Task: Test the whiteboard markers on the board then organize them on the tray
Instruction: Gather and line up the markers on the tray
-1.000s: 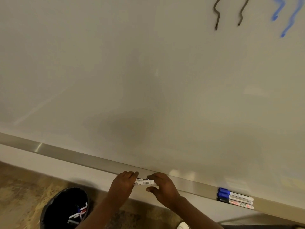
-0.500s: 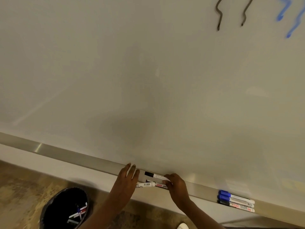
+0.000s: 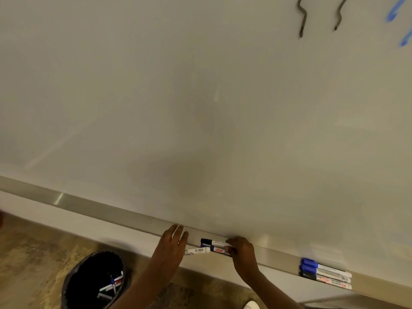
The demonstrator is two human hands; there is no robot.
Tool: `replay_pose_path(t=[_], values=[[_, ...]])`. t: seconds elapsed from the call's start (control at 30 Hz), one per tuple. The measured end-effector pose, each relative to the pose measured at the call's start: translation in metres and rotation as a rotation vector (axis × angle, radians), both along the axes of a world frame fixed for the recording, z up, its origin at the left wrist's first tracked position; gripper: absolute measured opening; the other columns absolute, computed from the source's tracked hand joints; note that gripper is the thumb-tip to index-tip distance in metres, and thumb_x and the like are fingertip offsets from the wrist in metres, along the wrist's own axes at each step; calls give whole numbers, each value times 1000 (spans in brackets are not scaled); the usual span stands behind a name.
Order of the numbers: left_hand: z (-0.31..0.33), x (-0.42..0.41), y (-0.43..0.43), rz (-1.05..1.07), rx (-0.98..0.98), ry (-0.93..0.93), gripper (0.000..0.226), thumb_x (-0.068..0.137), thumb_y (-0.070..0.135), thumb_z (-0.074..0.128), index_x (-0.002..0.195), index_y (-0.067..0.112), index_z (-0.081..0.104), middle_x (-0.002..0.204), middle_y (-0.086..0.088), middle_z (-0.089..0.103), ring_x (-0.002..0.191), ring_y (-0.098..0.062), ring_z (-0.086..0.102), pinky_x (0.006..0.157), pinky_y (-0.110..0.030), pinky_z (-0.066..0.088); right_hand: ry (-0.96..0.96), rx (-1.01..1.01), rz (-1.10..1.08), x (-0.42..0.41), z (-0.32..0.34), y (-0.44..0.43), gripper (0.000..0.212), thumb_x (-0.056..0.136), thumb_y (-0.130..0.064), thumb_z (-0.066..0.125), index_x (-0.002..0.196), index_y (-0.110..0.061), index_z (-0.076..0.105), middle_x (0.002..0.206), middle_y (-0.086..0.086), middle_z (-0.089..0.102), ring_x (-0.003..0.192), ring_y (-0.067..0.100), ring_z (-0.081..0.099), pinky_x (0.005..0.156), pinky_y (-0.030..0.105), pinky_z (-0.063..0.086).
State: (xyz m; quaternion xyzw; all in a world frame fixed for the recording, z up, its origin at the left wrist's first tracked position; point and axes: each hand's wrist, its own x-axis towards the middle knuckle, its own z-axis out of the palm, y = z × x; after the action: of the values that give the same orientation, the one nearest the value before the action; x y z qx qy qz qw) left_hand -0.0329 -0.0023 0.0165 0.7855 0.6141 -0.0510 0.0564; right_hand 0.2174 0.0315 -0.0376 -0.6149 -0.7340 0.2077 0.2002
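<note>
- Your left hand [image 3: 171,246] sits low in the middle of the frame, its fingers [image 3: 178,233] straight and spread, the tips resting on the tray [image 3: 89,206] and gripping nothing.
- A white marker [image 3: 197,250] lies just right of that hand, with its left end reaching the hand's edge. I cannot tell whether your thumb touches it.
- Your right hand [image 3: 242,250] is just right of centre, its fingers curled over the right ends of a black-capped marker [image 3: 215,242] and a blue-capped marker [image 3: 217,249].
- Those two markers lie side by side on the tray, caps pointing to the left of the frame, the black-capped one nearer the whiteboard [image 3: 200,97].
- At the lower right, three more markers [image 3: 325,273] lie in a row on the tray, well apart from your hands.
- Black squiggles [image 3: 302,18] and blue strokes [image 3: 394,12] mark the board at the upper right.
- A dark bin [image 3: 73,286] at the lower left holds several loose markers.
</note>
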Motion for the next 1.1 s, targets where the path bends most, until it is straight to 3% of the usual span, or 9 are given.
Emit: replay_pose_path(t=[0.1,0.17,0.27,0.47,0.9,1.1], values=[[1,0,0,5,2,-3,91,17,29,98,100,4,74,109,-20,68,97,-38,67,74,-45,55,-55,7,-21,0,-9,2,18,70,-12,81,87,-20,77,76,1,70,69,21,64,58,30,48],[1,0,1,5,-2,-7,90,17,29,99,100,4,74,109,-20,69,96,-37,68,74,-44,56,-104,4,-33,-1,-15,1,19,68,-16,83,84,-23,76,74,-2,69,67,19,64,56,27,43],[-1,-2,1,5,-5,-9,89,18,29,99,100,4,74,108,-20,69,96,-37,68,73,-45,56,-134,8,-65,-1,-22,0,16,76,-19,78,91,-23,76,83,-1,70,78,19,64,65,27,39],[1,-4,1,4,27,-18,86,19,27,99,98,4,74,106,-20,69,94,-37,68,72,-45,56,-213,-5,-31,-2,-18,-1,24,63,-15,86,83,-26,76,78,-4,68,70,16,63,57,26,47],[11,-2,6,-10,115,-29,79,20,23,99,92,2,75,102,-19,70,91,-35,69,70,-42,57,-219,-6,-55,-6,-11,-5,15,65,-17,84,74,-25,75,78,-3,65,68,15,62,56,24,48],[12,-1,7,-10,124,-22,80,19,23,99,92,1,75,101,-20,71,90,-36,69,70,-43,57,-325,32,-22,-6,-11,-3,34,48,-30,93,76,-26,75,73,-6,66,66,13,62,50,22,50]])
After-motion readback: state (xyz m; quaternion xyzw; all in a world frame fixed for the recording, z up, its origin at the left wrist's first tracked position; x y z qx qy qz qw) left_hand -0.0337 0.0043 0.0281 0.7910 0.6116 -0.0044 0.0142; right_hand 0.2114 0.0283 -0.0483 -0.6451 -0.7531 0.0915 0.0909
